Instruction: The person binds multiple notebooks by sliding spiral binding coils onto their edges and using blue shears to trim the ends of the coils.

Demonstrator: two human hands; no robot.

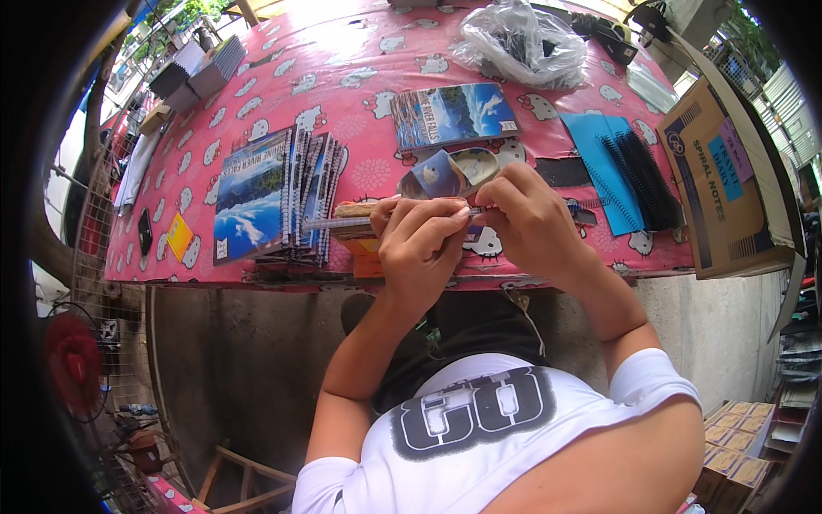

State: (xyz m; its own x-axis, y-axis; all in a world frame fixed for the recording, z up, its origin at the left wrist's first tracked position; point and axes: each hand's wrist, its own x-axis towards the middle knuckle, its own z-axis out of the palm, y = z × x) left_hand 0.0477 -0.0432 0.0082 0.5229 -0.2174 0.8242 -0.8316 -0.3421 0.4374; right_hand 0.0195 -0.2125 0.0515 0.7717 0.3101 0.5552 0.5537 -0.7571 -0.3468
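Note:
Above the table's near edge, my left hand [419,244] is closed around a notebook [342,223] seen edge-on, its pale edge sticking out to the left. My right hand [533,221] pinches at the right end of the notebook's edge, close to the left fingertips. Whatever small part sits between those fingers is hidden. Just beyond the hands lies a rounded, open container [445,174] with a bluish, patterned surface. Left of my hands, several spiral notebooks [250,201] with a river-and-sky cover lean together in a pile. A second notebook stack [467,116] lies farther back.
Black spiral coils [648,180] rest on blue sheets [599,158] at right, beside an open cardboard box [719,188]. A clear plastic bag [522,47] sits at the back. A yellow card [181,237] and a dark phone-like object [145,230] lie left on the pink tablecloth [364,158].

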